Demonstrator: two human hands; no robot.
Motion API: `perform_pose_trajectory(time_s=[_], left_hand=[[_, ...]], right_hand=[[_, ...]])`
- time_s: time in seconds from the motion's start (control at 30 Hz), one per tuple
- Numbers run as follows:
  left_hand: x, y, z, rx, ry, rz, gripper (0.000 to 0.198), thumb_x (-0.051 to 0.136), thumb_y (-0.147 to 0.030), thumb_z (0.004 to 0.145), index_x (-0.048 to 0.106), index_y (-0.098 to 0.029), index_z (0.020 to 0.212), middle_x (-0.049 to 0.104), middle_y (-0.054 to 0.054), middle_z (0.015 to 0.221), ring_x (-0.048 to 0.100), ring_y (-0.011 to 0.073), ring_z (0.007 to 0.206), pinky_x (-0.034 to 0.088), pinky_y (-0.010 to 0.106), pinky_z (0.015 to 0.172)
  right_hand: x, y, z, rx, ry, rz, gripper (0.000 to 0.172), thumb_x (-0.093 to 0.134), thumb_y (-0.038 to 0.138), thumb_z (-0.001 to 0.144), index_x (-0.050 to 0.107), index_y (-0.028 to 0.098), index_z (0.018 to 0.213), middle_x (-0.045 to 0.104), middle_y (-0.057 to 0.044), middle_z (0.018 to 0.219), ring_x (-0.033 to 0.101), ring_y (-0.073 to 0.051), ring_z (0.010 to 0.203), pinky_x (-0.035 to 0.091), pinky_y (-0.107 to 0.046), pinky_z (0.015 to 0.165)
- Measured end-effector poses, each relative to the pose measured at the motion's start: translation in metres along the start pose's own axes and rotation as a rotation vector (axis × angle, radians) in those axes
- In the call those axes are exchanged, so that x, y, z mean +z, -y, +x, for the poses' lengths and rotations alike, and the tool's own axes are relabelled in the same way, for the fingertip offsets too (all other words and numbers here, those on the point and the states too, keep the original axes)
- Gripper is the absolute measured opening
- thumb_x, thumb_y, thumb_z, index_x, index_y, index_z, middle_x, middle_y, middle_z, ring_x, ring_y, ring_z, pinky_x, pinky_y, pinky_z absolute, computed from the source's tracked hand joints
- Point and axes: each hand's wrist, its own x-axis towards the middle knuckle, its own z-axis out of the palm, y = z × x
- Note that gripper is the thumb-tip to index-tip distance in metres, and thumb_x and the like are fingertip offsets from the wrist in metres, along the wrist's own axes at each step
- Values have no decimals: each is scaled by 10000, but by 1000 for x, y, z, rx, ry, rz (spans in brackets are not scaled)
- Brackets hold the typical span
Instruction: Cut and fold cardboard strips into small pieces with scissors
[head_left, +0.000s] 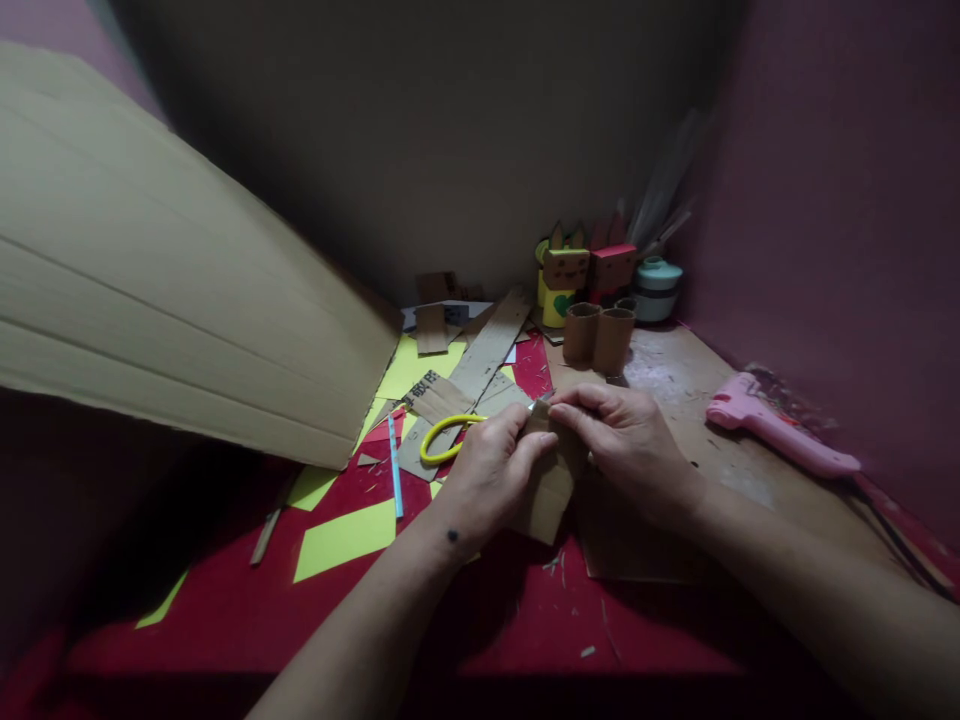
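Just above the red table, a small brown cardboard piece point(551, 492) is gripped near its top edge by both hands. My left hand point(499, 465) is closed on its left side, thumb on the front. My right hand point(622, 435) pinches its upper right corner, fingertips close to the left thumb. Scissors with a yellow handle point(430, 447) lie beyond my left hand, mostly covered by it. Two short cardboard tubes point(614, 345) stand behind my right hand.
A large cardboard panel point(187, 280) slants on the left. Yellow paper point(345, 540), cardboard strips and a blue striped stick point(395, 468) lie about. A pink glue gun point(780, 425) rests right; decorated figures point(564, 285) and a teal-lidded pot point(658, 290) stand behind.
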Motion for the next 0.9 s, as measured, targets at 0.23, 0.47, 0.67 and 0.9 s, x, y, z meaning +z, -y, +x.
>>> perform_pose_trajectory(time_s=[0.23, 0.47, 0.67, 0.9], left_hand=[[-1, 2, 3, 14, 15, 9, 187, 533, -295, 824, 534, -199, 664, 546, 1, 640, 482, 157, 627, 348, 293, 592], [-4, -1, 4, -259, 202, -369, 188, 624, -356, 770, 625, -168, 767, 632, 23, 707, 559, 147, 626, 404, 259, 562], [-12, 1, 6, -452, 291, -657, 216, 703, -323, 708, 675, -119, 775, 679, 64, 682, 597, 134, 543, 443, 236, 523], [-20, 5, 10, -540, 193, -771, 234, 699, -299, 724, 693, -93, 836, 685, 88, 680, 601, 141, 505, 450, 232, 468]], right_hand=[[-2, 1, 6, 71, 116, -31, 239, 518, 280, 856, 594, 159, 664, 513, 15, 594, 439, -105, 564, 340, -241, 506], [2, -2, 3, -125, 22, -144, 232, 477, 287, 882, 560, 168, 700, 519, 8, 616, 468, -117, 593, 369, -257, 569], [4, -5, 8, 76, 39, 117, 248, 510, 369, 865, 547, 179, 712, 505, 22, 625, 459, -102, 534, 373, -234, 475], [-8, -9, 13, 167, 60, 408, 155, 508, 241, 846, 580, 216, 980, 559, 32, 679, 504, -92, 474, 431, -232, 453]])
